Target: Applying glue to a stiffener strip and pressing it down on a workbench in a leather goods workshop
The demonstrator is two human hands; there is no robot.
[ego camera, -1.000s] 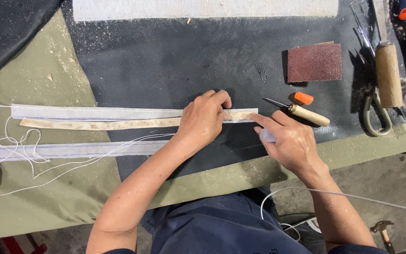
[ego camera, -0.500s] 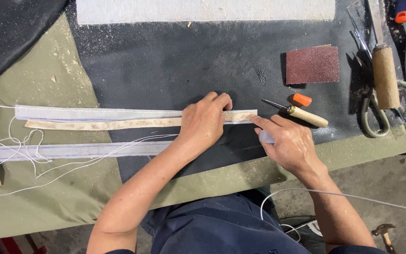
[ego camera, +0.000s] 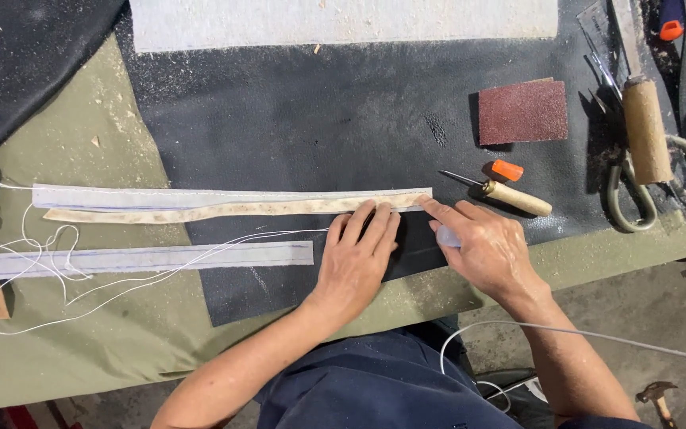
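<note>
Tan leather strip [ego camera: 224, 210] lies on a grey strip [ego camera: 200, 196] — left hand [ego camera: 355, 262] has slid rightward, fingers flat, pressing its end. Right hand [ego camera: 482, 246] points a fingertip at the tip, clutching something small; the awl [ego camera: 510, 196] rests just beyond, untouched.

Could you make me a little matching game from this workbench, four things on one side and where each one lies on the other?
Things:
1. sandpaper block
2. awl
3. left hand
4. white thread

Places:
A. pressed flat on the tan strip
B. looped over the olive cloth
C. beside an orange cap
D. alone on the dark mat, upper right

Pairs: 1-D, 2-C, 3-A, 4-B
</note>
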